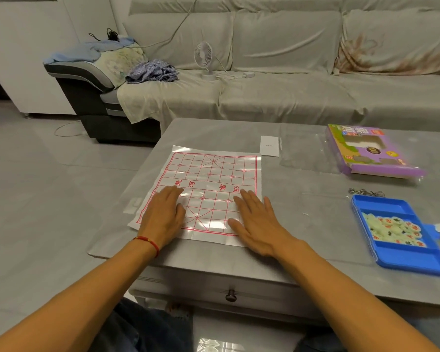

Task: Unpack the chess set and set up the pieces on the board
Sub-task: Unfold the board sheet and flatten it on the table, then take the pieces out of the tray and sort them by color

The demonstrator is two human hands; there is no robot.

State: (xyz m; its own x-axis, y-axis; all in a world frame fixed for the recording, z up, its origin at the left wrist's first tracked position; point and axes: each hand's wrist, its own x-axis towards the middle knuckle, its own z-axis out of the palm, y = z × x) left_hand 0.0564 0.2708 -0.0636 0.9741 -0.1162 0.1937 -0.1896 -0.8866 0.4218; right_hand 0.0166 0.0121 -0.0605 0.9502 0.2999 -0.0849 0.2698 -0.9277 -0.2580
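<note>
Hands [163, 217] flat on board [208, 174]

A home living room. A long sofa [277, 59] under a loose pale cover runs along the back, with a small white desk fan [204, 57] standing on its seat, a crumpled striped garment [151, 72] beside it and a blue cloth [87, 50] over the armrest. In front stands a low grey coffee table [214, 130] with a knobbed drawer [230, 295]. The floor is pale glossy tile [48, 174], and a white cabinet [23, 59] stands at the left.
</note>
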